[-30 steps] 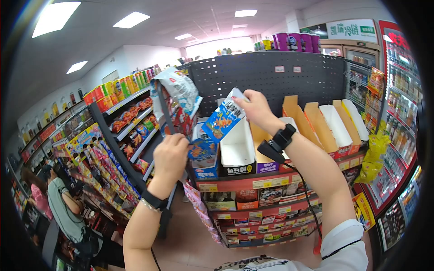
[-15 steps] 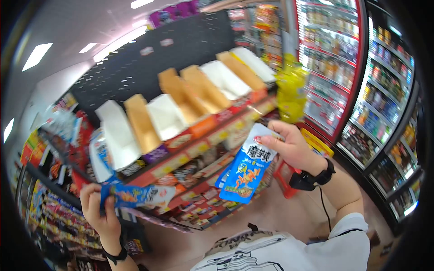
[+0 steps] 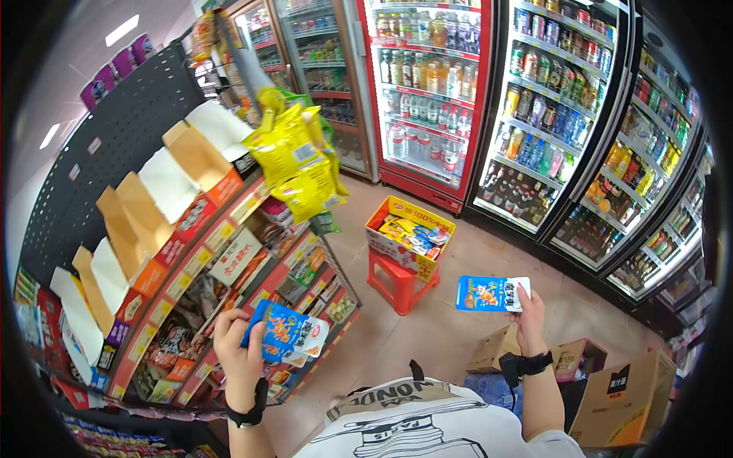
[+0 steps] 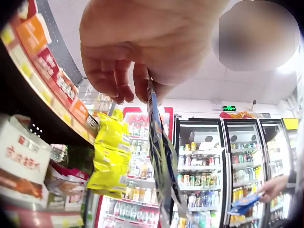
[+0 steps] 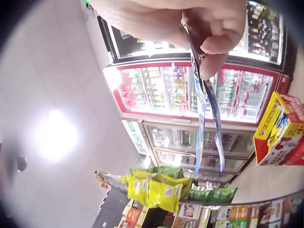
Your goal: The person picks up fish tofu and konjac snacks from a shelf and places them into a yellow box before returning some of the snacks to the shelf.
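Observation:
In the head view my left hand (image 3: 238,347) pinches blue-and-white snack packets (image 3: 282,330) by their edge, thumb on the near face, in front of the shelf rack. The left wrist view shows these packets (image 4: 159,137) edge-on, hanging stacked below the fingers. My right hand (image 3: 530,317) grips the white end of matching blue snack packets (image 3: 482,295), held flat above the floor to the right. Two of them (image 5: 201,111) hang spread apart in the right wrist view. Between the hands and farther off, a yellow-and-red carton (image 3: 411,233) holds colourful snack packets.
A red stool (image 3: 401,284) carries the carton. Opened display boxes (image 3: 137,229) line the rack's top at left, with yellow snack bags (image 3: 294,160) hanging off its end. Drink fridges (image 3: 538,99) stand along the back. Cardboard boxes (image 3: 622,401) sit on the floor at lower right.
The view has swung right from the display boxes toward the fridges and the carton on the stool. Both hands have moved away from the shelf's blue snack box, each holding packets.

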Available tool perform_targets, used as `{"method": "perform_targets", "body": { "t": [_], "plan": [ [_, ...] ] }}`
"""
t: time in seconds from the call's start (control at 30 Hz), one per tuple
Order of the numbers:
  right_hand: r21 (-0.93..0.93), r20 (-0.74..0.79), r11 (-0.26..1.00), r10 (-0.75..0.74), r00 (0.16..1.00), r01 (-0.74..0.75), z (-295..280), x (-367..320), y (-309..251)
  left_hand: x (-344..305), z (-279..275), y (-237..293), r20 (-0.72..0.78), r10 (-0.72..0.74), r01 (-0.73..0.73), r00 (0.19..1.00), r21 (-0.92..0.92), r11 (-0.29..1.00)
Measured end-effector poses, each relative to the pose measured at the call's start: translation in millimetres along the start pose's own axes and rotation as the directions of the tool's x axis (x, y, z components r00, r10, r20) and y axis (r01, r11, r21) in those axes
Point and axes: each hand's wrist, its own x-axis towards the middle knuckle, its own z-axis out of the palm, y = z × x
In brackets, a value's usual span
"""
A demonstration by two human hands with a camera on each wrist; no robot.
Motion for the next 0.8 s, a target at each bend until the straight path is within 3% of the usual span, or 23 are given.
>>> {"method": "perform_targets", "body": {
  "t": [0.2,0.33,0.6,0.63,0.8],
  "plan": [
    [0.046,-0.182,0.997,0.064,0.981,-0.057,-52,21,10,37,92,23,0.095,0.016,-0.007,0.995,-0.1,0.995],
    [0.071,-0.178,0.993,0.103,0.979,-0.092,-53,42,29,57,138,22,0.18,0.049,-0.024,0.982,-0.135,0.991],
    [0.159,-0.164,0.975,0.181,0.97,-0.155,-5,102,59,105,233,-18,0.298,-0.024,0.085,0.954,-0.194,0.977],
    [0.15,-0.173,0.977,0.179,0.968,-0.154,1,112,59,110,252,-31,0.271,0.031,0.026,0.962,-0.204,0.979],
    [-0.029,-0.185,0.973,0.219,0.958,-0.228,36,167,55,136,328,-69,0.438,-0.161,0.231,0.884,-0.111,0.967]
  ]
}}
